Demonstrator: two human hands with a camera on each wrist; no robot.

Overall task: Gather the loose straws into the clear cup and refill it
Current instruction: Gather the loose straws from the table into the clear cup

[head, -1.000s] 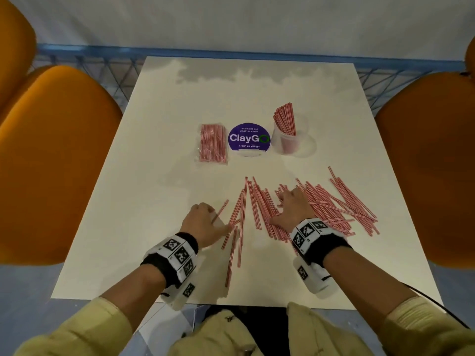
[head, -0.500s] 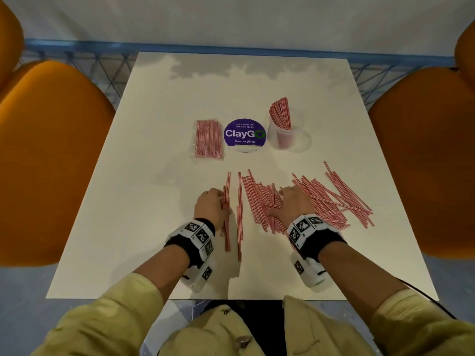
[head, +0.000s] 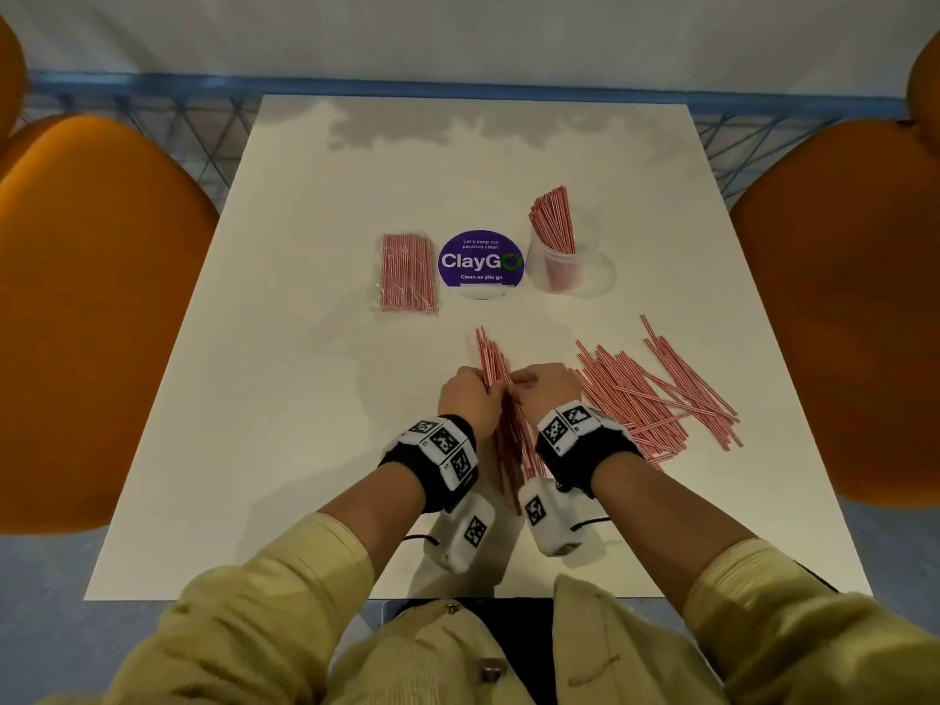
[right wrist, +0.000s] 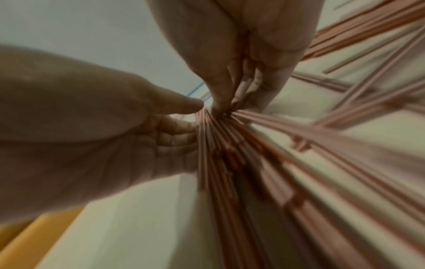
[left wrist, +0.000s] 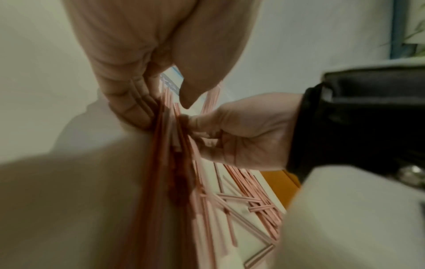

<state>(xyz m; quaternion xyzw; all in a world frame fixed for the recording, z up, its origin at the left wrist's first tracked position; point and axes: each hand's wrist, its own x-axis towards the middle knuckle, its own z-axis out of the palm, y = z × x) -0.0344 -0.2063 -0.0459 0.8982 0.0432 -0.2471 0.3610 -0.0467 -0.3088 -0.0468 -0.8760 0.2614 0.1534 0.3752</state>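
Observation:
On the white table (head: 305, 399), my left hand (head: 482, 396) and right hand (head: 520, 388) meet at the near centre. They squeeze a bundle of red-and-white straws (head: 490, 354) between them, and it stays low on the table. In the left wrist view my left hand (left wrist: 161, 107) curls round the bundle (left wrist: 170, 163), while the right hand (left wrist: 241, 131) pinches it from the other side. A heap of loose straws (head: 661, 394) lies just to the right. The clear cup (head: 585, 262) stands further back, partly filled with upright straws (head: 552, 221).
A sealed packet of straws (head: 408, 273) and a round purple ClayGo sticker (head: 480, 260) lie left of the cup. Orange chairs (head: 91, 323) flank the table, with another chair (head: 839, 307) on the right. A blue rail runs behind the far edge.
Both hands have swept inward from apart. The straws spread out between them are now gathered into one bundle gripped at the centre. The heap on the right has not moved.

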